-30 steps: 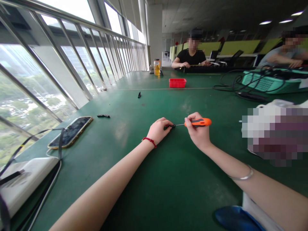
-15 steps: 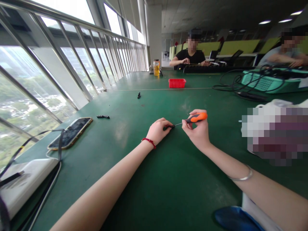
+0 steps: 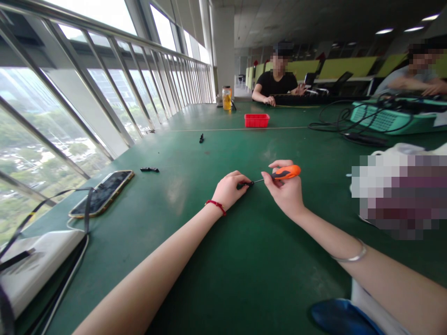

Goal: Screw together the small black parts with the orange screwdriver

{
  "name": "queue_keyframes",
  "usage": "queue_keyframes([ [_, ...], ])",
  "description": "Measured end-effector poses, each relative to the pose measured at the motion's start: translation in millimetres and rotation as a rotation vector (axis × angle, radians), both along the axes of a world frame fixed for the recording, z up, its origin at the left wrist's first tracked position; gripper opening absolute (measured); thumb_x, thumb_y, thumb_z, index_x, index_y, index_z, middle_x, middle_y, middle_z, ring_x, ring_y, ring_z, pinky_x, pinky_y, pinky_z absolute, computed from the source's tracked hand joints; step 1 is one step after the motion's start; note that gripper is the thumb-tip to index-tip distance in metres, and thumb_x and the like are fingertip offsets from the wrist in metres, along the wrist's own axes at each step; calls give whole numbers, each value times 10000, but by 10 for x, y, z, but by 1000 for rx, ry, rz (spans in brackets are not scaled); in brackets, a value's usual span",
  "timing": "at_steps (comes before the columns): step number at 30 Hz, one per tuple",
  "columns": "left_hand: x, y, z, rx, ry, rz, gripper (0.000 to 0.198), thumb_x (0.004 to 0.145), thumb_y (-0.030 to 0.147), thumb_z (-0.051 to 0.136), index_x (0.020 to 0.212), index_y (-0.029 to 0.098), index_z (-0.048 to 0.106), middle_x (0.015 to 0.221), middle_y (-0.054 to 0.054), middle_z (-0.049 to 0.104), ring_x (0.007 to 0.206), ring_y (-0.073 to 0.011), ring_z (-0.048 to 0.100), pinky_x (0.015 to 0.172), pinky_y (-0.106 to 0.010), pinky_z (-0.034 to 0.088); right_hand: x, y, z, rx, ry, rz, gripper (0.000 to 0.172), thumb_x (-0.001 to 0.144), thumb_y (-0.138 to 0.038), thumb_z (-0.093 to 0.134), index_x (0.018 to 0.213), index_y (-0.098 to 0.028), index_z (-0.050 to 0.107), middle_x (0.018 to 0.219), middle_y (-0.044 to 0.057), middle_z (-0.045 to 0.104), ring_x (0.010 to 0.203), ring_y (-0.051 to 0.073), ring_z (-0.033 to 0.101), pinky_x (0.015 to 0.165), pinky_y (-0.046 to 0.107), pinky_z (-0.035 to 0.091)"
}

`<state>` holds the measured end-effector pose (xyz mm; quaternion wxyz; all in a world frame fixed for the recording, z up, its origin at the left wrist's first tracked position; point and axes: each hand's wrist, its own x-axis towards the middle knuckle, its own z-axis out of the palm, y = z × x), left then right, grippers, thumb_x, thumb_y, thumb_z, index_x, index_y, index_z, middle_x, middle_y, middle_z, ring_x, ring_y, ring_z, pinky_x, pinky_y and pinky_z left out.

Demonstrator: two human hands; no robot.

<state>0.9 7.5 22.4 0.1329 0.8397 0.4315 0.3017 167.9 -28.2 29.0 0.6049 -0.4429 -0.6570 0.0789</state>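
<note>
My left hand [image 3: 230, 190] is closed around a small black part [image 3: 248, 184] and rests on the green tabletop [image 3: 244, 260]. Only the end of that part shows past my thumb and fingers. My right hand [image 3: 288, 193] grips a screwdriver [image 3: 288, 172] with an orange and dark grey handle, held almost level. The thin shaft points left, and its tip meets the black part. Whether the tip sits in a screw is too small to tell.
A phone [image 3: 103, 193] and a white box with cables [image 3: 45, 265] lie left. Black pieces [image 3: 149, 170] and a red tray [image 3: 257, 120] are farther off. Right are a teal basket [image 3: 384, 118] and a white bag [image 3: 401, 151]. A person [image 3: 279, 81] sits opposite.
My right fingers have shifted on the screwdriver handle, which has turned and dipped slightly. My left hand stays put with the black part. The person opposite has moved both hands.
</note>
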Motion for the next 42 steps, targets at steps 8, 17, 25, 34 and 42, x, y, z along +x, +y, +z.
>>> queue_keyframes([
  [8, -1, 5, -14, 0, -4, -5, 187, 755, 148, 549, 873, 196, 685, 890, -19, 622, 801, -133, 592, 735, -234, 484, 15, 15, -9, 120, -132, -74, 113, 739, -231, 549, 812, -203, 467, 618, -39, 438, 484, 101, 447, 522, 259, 416],
  [17, -9, 25, -40, 25, -5, -11, 183, 761, 158, 546, 875, 197, 684, 900, -19, 620, 802, -130, 593, 736, -232, 481, -41, -43, 30, 71, -94, -20, 97, 725, -207, 568, 764, -201, 479, 536, -80, 395, 364, 45, 322, 413, 203, 325],
  [25, 4, 10, -15, 0, -11, -5, 180, 761, 155, 547, 870, 193, 686, 885, -21, 621, 787, -131, 586, 725, -235, 482, 9, -20, 6, 45, -89, -9, 75, 782, -246, 520, 743, -183, 509, 655, -17, 527, 430, 62, 385, 457, 221, 336],
  [34, 6, 10, -11, 4, -8, -2, 174, 759, 157, 548, 863, 193, 683, 877, -21, 616, 780, -130, 584, 713, -232, 482, -6, -14, -6, 44, -32, -49, 204, 721, -232, 571, 896, -207, 470, 645, -46, 458, 438, 78, 405, 481, 242, 384],
  [42, 1, 17, -33, 14, -2, -5, 181, 765, 163, 543, 874, 198, 682, 891, -18, 619, 787, -130, 587, 722, -235, 483, 2, -7, -19, 72, -72, -49, 159, 731, -230, 576, 838, -215, 459, 638, -47, 455, 435, 75, 409, 467, 239, 385],
])
